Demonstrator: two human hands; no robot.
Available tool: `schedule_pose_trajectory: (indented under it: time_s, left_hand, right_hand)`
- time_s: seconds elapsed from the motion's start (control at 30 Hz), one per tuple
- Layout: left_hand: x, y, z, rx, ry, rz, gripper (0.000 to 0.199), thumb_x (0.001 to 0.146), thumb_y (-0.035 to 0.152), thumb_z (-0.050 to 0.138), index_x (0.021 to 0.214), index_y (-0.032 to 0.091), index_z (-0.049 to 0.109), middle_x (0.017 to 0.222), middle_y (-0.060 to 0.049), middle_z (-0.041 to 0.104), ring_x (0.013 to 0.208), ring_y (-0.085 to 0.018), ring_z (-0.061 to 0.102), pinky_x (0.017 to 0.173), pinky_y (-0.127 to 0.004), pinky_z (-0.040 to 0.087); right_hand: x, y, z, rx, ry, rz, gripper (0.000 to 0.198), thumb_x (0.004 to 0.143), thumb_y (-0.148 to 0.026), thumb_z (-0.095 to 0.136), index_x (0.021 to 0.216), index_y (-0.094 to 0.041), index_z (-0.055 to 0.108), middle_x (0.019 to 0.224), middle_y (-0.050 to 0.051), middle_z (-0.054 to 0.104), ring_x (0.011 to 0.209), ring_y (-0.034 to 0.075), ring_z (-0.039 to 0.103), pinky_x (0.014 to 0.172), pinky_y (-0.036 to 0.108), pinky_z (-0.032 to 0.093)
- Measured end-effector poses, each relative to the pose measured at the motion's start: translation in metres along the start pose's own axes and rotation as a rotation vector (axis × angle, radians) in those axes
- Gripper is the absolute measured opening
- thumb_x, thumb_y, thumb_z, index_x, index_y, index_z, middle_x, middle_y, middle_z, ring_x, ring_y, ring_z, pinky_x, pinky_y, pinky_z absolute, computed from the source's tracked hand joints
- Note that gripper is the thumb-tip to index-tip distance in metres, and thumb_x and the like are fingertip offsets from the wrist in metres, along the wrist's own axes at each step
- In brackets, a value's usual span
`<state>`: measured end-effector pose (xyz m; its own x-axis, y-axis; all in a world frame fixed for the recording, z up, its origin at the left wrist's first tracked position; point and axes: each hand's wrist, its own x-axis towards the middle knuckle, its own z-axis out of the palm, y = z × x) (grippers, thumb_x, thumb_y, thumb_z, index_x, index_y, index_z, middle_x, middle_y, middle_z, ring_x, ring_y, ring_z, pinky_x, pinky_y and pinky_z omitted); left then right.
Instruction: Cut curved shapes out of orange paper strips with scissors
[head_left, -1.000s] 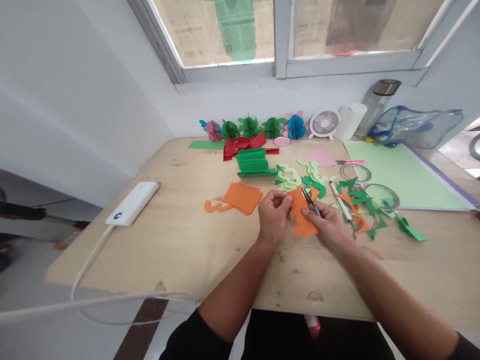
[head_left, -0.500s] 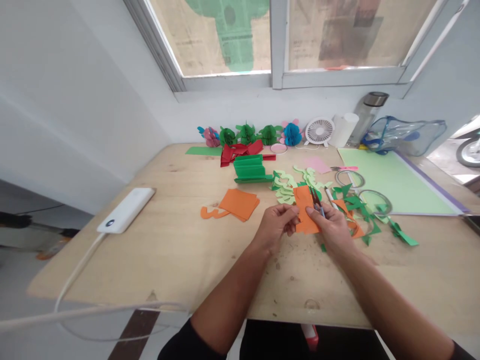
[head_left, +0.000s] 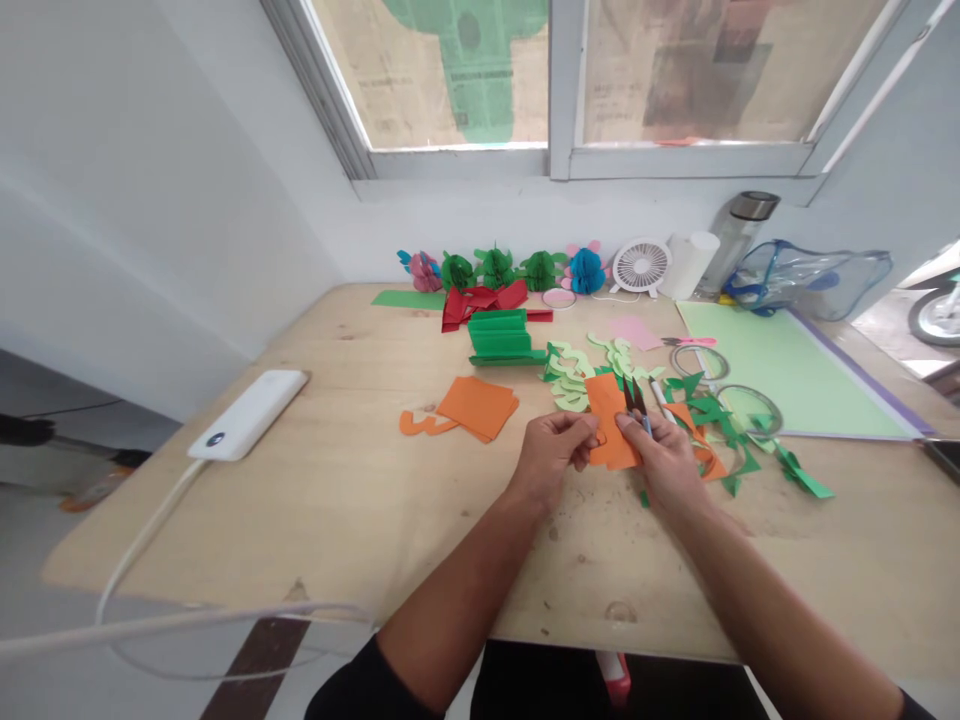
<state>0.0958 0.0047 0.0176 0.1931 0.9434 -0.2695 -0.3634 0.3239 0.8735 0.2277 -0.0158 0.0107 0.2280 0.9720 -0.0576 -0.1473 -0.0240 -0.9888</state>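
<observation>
My left hand (head_left: 553, 450) pinches the left edge of an orange sheet of paper (head_left: 609, 405), held upright above the table. On the sheet's right side my right hand (head_left: 666, 458) is closed around a pair of scissors (head_left: 636, 402), its thumb against the paper. The dark scissor blades point up and stand slightly apart beside the sheet. To the left lie a small stack of orange paper (head_left: 478, 406) and a curvy orange cutout (head_left: 421, 423). Pale green curvy cutouts (head_left: 568, 372) lie just behind the held sheet.
Green paper scraps (head_left: 712, 410) and tape rolls (head_left: 750, 412) lie right of my hands. Folded green paper (head_left: 501, 335) and red paper (head_left: 486, 300) are farther back. Paper figures, a small fan (head_left: 641, 266) and a bottle (head_left: 739, 245) line the wall. A power bank (head_left: 250, 415) sits left.
The scissor blades appear more spread apart than before. Both hands keep hold of the orange sheet and scissors in almost the same place; the view has shifted slightly.
</observation>
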Motion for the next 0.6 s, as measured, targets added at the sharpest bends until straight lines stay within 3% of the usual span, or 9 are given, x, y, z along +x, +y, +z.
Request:
schedule_pose_trajectory:
  time_s: [0.13, 0.4, 0.6]
  left_hand:
    - [0.0014, -0.0028, -0.0010, -0.032, 0.022, 0.015, 0.028, 0.057, 0.037, 0.079, 0.060, 0.013, 0.065, 0.053, 0.001, 0.056, 0.042, -0.005, 0.043, 0.040, -0.020, 0.029]
    - [0.0020, -0.0044, 0.0007, -0.016, 0.029, 0.047, 0.026, 0.059, 0.036, 0.077, 0.057, 0.013, 0.064, 0.051, 0.002, 0.053, 0.041, -0.005, 0.040, 0.040, -0.020, 0.027]
    - [0.0014, -0.0064, 0.0038, -0.029, 0.097, 0.075, 0.025, 0.061, 0.036, 0.074, 0.058, 0.014, 0.065, 0.048, 0.003, 0.048, 0.042, -0.005, 0.036, 0.041, -0.021, 0.026]
  right_hand:
    - [-0.0003, -0.0009, 0.0009, 0.005, -0.011, 0.014, 0.037, 0.065, -0.051, 0.077, 0.061, -0.019, 0.057, 0.059, -0.002, 0.049, 0.055, 0.012, 0.042, 0.050, 0.025, 0.035]
    - [0.0023, -0.0002, -0.0035, -0.023, 0.027, 0.034, 0.032, 0.067, -0.046, 0.076, 0.065, -0.021, 0.057, 0.050, -0.007, 0.037, 0.045, 0.009, 0.027, 0.042, 0.026, 0.018]
    - [0.0027, 0.0037, -0.0011, -0.009, 0.033, 0.017, 0.032, 0.064, -0.045, 0.078, 0.068, -0.021, 0.058, 0.051, -0.006, 0.039, 0.045, 0.009, 0.030, 0.041, 0.025, 0.020]
